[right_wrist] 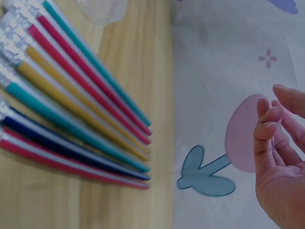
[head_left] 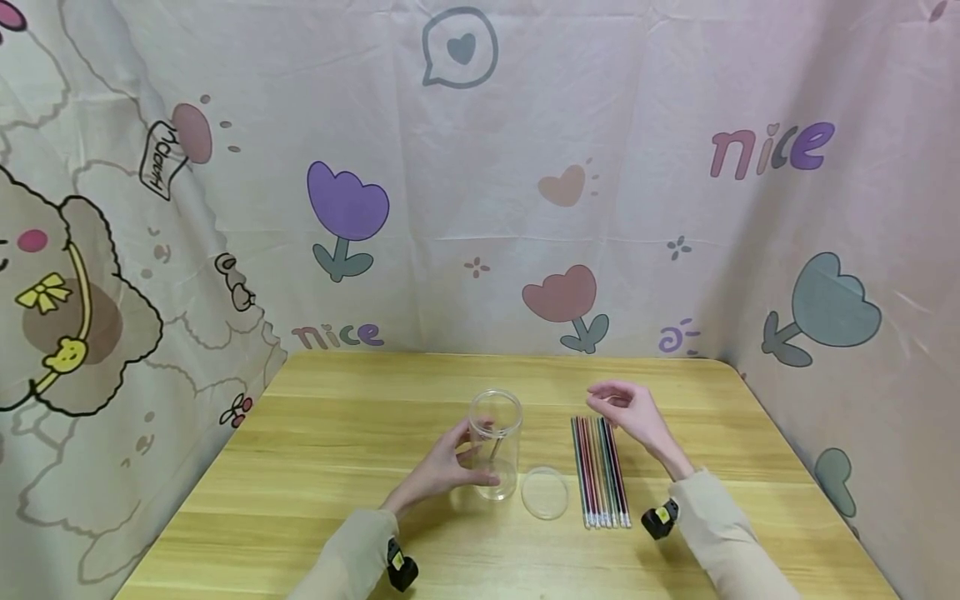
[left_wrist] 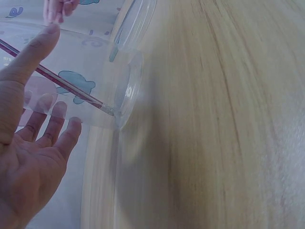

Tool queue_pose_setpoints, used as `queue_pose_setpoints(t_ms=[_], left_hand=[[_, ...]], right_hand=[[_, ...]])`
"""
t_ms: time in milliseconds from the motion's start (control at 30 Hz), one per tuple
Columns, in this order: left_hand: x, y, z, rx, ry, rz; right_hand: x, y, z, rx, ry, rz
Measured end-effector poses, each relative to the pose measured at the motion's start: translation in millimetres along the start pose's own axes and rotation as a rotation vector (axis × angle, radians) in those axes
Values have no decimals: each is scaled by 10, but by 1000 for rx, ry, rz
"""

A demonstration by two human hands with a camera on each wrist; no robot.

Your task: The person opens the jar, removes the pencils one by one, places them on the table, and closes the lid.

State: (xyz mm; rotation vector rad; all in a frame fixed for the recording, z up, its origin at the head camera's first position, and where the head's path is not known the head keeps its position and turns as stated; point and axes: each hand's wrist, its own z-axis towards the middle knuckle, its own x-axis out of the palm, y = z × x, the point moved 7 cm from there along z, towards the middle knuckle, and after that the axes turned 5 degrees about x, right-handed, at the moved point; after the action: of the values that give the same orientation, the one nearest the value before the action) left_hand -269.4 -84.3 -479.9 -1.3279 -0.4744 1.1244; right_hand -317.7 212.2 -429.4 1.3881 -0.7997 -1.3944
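A tall clear jar (head_left: 507, 454) stands on the table, and my left hand (head_left: 447, 463) grips its side, thumb in front and fingers behind. Inside leans a single red-striped pencil (left_wrist: 71, 87), its eraser end at the jar's bottom. Right of the jar lies a round clear lid (head_left: 545, 493). Several striped pencils (head_left: 600, 475) in red, yellow, teal and dark blue lie side by side further right, eraser ends toward me. Over their far tips hovers my right hand (head_left: 632, 411), fingers loosely bent and holding nothing, as the right wrist view (right_wrist: 283, 152) also shows.
All this stands on a light wooden table (head_left: 337, 425). A printed cloth (head_left: 465, 208) hangs behind the table and along both sides. Each wrist wears a small black camera, such as the right one (head_left: 660, 518).
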Motion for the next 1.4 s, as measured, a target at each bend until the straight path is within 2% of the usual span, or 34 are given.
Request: queue_pose_setpoints(t_ms=[467,933,1133,1400], left_hand=[[2,32,5,-6,-4,2],[-4,36,5,-17,3,9],[-2,34,2,-22,4,-1],[-3,30,13,-25,2,-8]], right_hand=[[206,488,-24,-170,71,-74],[577,1031,-127,-315,227,-94],[699,1157,-130,-358,254,-114],[890,1308,-102,-423,319,-210]])
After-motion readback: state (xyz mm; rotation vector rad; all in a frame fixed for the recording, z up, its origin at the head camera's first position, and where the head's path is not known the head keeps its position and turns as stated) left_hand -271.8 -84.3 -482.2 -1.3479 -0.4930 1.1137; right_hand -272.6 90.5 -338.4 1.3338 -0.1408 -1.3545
